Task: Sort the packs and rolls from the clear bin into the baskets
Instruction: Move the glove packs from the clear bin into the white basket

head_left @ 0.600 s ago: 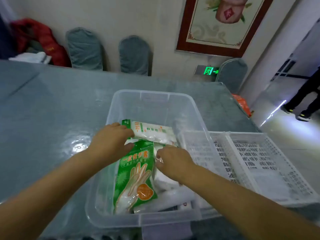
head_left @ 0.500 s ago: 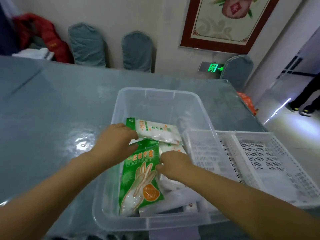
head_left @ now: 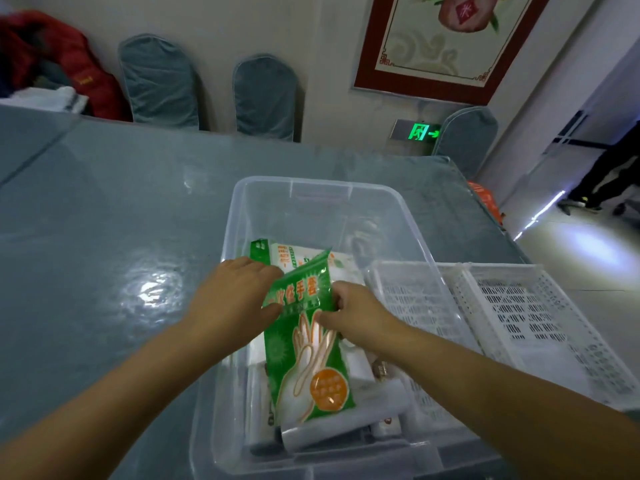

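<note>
Grey chairs [head_left: 159,77] against cream wall [head_left: 322,46]

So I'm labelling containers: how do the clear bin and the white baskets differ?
The clear bin has solid see-through walls; the white baskets are opaque and slotted. The bin holds packs, among them a green glove pack; the baskets show nothing inside. Both are plastic and sit on the table.
</note>
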`<state>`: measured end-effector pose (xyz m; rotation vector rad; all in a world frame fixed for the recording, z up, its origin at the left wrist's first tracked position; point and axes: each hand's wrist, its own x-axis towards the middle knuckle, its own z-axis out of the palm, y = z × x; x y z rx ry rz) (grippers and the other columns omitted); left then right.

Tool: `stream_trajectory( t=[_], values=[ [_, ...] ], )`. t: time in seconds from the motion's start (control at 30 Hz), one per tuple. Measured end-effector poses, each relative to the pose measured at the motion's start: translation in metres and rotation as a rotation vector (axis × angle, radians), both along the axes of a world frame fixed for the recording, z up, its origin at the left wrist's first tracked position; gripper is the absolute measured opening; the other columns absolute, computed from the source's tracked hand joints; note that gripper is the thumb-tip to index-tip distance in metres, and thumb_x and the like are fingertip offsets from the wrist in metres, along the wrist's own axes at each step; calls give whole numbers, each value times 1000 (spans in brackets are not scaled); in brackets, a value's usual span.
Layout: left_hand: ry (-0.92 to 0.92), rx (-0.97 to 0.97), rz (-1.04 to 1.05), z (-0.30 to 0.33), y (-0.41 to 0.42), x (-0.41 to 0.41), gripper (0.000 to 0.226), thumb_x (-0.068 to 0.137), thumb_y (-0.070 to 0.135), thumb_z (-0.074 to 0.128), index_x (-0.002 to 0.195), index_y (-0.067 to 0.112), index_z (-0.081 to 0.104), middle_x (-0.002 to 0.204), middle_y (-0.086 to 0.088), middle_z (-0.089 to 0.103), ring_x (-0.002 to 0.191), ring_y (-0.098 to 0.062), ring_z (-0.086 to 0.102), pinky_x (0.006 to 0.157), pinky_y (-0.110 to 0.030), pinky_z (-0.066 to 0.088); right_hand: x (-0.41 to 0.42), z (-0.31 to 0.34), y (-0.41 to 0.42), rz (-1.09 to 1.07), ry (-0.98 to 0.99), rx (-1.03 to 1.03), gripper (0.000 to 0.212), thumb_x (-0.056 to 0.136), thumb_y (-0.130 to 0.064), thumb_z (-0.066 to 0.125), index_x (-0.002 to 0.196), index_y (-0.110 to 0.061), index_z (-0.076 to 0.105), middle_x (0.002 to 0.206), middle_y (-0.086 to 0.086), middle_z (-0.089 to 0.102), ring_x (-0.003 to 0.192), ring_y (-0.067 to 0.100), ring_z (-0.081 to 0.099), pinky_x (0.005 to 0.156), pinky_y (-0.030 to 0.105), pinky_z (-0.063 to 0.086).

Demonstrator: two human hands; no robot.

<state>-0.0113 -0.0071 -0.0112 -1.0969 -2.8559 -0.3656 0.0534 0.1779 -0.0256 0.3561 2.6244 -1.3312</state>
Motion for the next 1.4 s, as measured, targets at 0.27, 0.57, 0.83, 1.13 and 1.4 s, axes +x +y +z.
stream_trajectory(
  t=[0.27,0.57,0.83,1.13,1.4],
  values=[
    [257,51,-246,47,52,-18,96,68,43,67,145,23,13,155,-4,17,141,-25,10,114,-39,4,-7,47,40,-25,209,-79,24,79,-1,67,74,-21,55,64,-4,58,56,6,55,54,17,44],
    [75,187,-188,76,82,-41,13,73,31,69,85,25,66,86,-2,63,99,-22,51,95,-33,30,-7,62,80,22,276,53,3,83,-22,66,86,-23,65,78,-3,70,66,12,65,61,28,53],
    [48,442,5,113,144,-48,10,77,29,68,88,27,66,72,9,49,63,-10,50,59,-27,38,-31,97,164,32,505,499,13,83,-35,63,88,-23,67,72,-4,62,70,17,57,59,30,42],
    [118,705,56,127,281,-37,11,78,22,63,86,30,63,76,15,57,68,-10,54,62,-28,44,-37,104,292,-96,688,368,12,81,-32,67,77,-22,63,78,-2,61,79,22,56,71,34,44],
    [-153,708,114,67,368,-41,19,80,22,62,74,38,55,67,16,57,64,-9,56,57,-27,43,-33,49,403,-375,288,-305,53,71,-16,78,117,-20,52,115,3,62,92,18,64,81,34,53]
  ],
)
